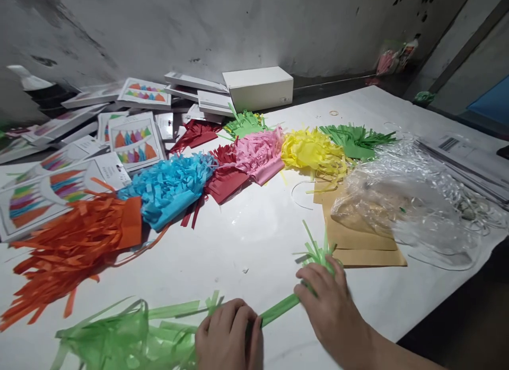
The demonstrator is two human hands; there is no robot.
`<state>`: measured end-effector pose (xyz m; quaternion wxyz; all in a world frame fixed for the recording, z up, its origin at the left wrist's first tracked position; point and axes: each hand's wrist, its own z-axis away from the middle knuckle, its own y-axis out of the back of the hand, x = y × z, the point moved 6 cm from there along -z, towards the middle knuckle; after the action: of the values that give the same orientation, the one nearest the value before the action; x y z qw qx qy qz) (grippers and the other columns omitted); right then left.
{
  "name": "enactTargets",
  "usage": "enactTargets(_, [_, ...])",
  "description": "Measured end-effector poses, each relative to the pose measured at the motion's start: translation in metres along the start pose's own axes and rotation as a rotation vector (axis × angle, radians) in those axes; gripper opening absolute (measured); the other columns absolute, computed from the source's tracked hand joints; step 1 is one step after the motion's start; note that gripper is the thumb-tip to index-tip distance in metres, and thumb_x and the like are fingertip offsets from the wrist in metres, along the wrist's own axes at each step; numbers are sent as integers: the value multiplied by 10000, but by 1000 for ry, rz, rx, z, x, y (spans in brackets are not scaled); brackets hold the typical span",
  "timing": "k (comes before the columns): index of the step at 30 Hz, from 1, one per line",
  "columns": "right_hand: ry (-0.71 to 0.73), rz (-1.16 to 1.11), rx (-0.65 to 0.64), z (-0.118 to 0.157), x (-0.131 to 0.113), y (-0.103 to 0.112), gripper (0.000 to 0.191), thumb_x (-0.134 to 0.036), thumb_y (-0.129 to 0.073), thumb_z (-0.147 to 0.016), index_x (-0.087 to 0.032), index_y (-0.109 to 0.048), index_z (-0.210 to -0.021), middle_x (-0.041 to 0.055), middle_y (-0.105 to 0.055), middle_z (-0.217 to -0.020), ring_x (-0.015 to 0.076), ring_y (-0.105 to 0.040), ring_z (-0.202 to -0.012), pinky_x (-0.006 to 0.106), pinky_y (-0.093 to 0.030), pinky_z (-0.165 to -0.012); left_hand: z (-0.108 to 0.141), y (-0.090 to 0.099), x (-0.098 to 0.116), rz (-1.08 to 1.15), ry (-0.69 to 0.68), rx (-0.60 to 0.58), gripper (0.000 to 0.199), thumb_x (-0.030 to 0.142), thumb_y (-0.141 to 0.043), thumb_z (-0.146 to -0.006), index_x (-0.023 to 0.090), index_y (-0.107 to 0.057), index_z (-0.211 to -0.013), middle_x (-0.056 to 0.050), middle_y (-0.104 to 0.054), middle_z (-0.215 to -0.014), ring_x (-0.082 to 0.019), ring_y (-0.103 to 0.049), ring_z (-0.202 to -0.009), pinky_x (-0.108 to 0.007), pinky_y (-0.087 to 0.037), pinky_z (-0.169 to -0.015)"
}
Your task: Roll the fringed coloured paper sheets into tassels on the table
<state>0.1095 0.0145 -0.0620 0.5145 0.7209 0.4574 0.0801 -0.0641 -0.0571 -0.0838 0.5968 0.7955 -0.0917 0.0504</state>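
Green strip (280,309) spans both hands at the table's (254,232) 6 o'clock. Left hand (230,333) curled closed over one end, right hand (330,296) closed around the other, just below its tuft; two-point hold probably keeps it straight. From the strip: loose green fringe (131,335) at 9 o'clock crowds the left hand; kraft envelopes (366,257) under clear plastic (377,200) at 2 limit the right. Orange bundle (91,227) at 10, yellow bundle (314,150) near 12, apparently grouped by colour.
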Motion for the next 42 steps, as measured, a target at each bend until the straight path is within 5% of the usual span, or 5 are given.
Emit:
enactTargets(5, [377,22,-194,-2,-25,-18,235,-6,-463,-917,-169,-598,-816,30,-589,-786,200,-522,-769,410,-327,-1030,2,4,-2,-15,-185,37,225,81,-537,-893,262,-644,-974,-44,-729,-956,-249,-643,-887,-440,-364,-859])
enactTargets(17, [375,-54,-238,-4,-30,-27,196,-55,-500,-925,-186,-568,-795,11,-566,-765,183,-476,-725,368,-399,-851,-3,3,9,210,-238,-20,257,53,-524,-899,272,-645,-961,23,-756,-952,-203,-645,-935,-409,-337,-985])
enactTargets(23, [249,-139,-226,14,5,-2,256,-31,-423,-981,-191,-597,-883,10,-602,-828,189,-534,-841,445,-328,-1131,-4,5,8,152,-305,-41,159,127,-608,-912,276,-637,-958,45,-756,-923,-194,-642,-865,-381,-335,-913])
enactTargets(35, [-136,3,-70,22,12,-4,210,-26,-485,-934,-201,-549,-838,15,-602,-879,209,-572,-919,511,-210,-1175,-8,-2,19,-33,-189,-70,272,32,-507,-852,252,-635,-946,2,-754,-943,-225,-678,-856,-459,-335,-883])
enactTargets(42, [201,24,-188,17,-9,-13,205,-41,-473,-938,-155,-630,-1003,31,-614,-864,218,-546,-888,492,-203,-1194,-13,-11,39,46,-323,-15,276,8,-499,-837,220,-676,-852,-16,-740,-859,-225,-622,-795,-428,-398,-857])
